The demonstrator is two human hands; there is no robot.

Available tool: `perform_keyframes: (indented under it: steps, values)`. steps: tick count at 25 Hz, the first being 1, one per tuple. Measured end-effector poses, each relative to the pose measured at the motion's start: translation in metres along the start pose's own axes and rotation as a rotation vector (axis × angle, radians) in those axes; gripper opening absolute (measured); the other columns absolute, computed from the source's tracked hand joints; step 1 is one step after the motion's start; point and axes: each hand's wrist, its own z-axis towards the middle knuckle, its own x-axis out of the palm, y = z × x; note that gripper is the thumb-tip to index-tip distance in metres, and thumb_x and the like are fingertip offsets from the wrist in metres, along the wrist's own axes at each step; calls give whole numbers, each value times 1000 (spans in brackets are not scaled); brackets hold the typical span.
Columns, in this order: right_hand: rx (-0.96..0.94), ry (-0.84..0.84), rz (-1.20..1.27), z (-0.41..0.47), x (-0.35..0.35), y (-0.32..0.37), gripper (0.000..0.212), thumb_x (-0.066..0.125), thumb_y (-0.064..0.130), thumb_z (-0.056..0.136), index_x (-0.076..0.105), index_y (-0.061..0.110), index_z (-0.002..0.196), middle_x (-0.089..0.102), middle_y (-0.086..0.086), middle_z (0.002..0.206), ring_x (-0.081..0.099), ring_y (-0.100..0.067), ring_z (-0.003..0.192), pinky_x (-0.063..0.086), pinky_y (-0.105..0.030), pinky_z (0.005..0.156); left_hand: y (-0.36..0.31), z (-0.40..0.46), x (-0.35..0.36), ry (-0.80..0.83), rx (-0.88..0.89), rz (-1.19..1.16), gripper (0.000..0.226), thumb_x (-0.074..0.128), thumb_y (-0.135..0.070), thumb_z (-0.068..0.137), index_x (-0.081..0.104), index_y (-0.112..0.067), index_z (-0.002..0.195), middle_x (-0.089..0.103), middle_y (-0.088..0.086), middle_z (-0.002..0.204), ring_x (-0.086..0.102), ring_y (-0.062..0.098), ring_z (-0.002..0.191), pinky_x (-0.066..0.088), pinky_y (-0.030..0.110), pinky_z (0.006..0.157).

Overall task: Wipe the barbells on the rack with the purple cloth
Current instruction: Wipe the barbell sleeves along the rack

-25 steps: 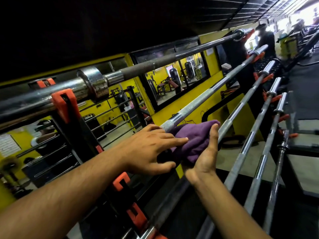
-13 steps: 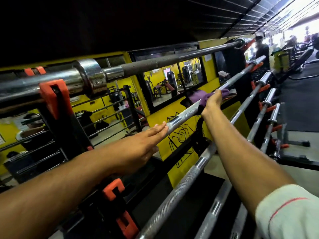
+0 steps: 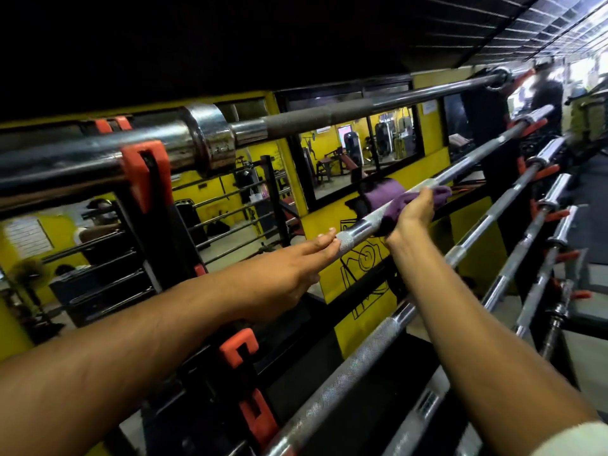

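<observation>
Several steel barbells lie across a black rack with orange hooks (image 3: pixel 146 172). The second barbell (image 3: pixel 467 159) runs from centre to upper right. My right hand (image 3: pixel 411 213) grips the purple cloth (image 3: pixel 388 199), which is wrapped round this bar about midway. My left hand (image 3: pixel 296 261) is stretched out with straight fingers, its fingertips touching the knurled part of the same bar just left of the cloth. The top barbell (image 3: pixel 296 118) with its chrome collar crosses above both hands. Lower barbells (image 3: pixel 345 376) run beneath my right forearm.
A yellow wall with a mirror (image 3: pixel 362 153) stands behind the rack. A person in dark clothes (image 3: pixel 546 97) stands at the far right end. More orange hooks (image 3: pixel 238 348) sit on the near upright, and gym machines fill the far right.
My right hand with the cloth has slid back along the second bar toward me after reaching farther out. My left hand stays stretched toward the bar, fingertips now touching it.
</observation>
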Motion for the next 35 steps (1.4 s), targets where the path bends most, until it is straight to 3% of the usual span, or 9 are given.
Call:
perform_keyframes:
  steps: [2,6,12,16,20,23,28,32,35]
  values:
    - [-18,-41,-3,22,1,20,30,51,47,98,55,18,91,56,3,78,57,-13,71,46,-22,56,1,0,0,-11,-2,9,66,40,-12,105,6,-25,160,-9,-9,166,2,3,150,7,12,117]
    - [25,42,-127,7,-2,12,41,48,51,99,53,19,124,64,-3,107,65,-19,93,54,-34,75,-1,0,-4,20,-29,13,71,42,-10,105,2,-32,159,-11,-14,165,4,-1,146,8,6,110]
    - [77,185,-106,-78,-32,-22,43,44,55,101,51,20,78,47,2,51,46,-14,43,37,-27,53,-11,-19,-24,62,-67,-16,67,45,-14,105,9,-26,159,-2,-10,166,5,6,151,2,5,111]
    - [66,220,-71,-110,-26,-18,56,34,55,104,39,19,62,45,3,35,40,-13,33,34,-23,45,-15,-91,-47,36,-143,-114,52,38,-43,105,23,-40,155,11,-30,158,10,-18,142,11,7,117]
    - [93,77,-7,-107,-2,-29,38,44,57,100,58,22,93,63,10,62,59,-3,56,48,-26,67,-13,-154,-27,-173,-236,-91,59,28,-65,96,37,-43,150,30,-31,155,26,-10,143,29,31,121]
    - [97,24,-33,-113,8,-38,49,44,57,99,57,18,126,64,1,111,64,-16,99,53,-35,88,-18,-178,-15,-245,-296,-39,56,22,-63,98,34,-45,150,25,-36,154,19,-13,144,22,20,120]
    - [221,243,-139,-209,-8,-87,49,46,59,100,61,18,77,59,0,66,60,-18,65,50,-27,65,-19,-178,-14,-228,-334,-34,60,19,-61,97,33,-42,151,24,-33,155,13,-18,142,9,3,113]
    - [345,436,-96,-254,-19,-105,58,44,64,98,65,15,73,61,-10,73,62,-20,66,53,-26,63,-21,-182,-14,-216,-376,-55,55,24,-55,101,32,-39,152,25,-29,156,13,-20,141,10,4,114]
    - [277,210,-47,-208,-6,-78,55,40,68,96,67,21,86,70,-2,89,68,-15,89,55,-35,93,-20,-182,-17,-184,-410,-42,51,24,-53,102,32,-44,151,26,-31,155,13,-22,139,9,1,110]
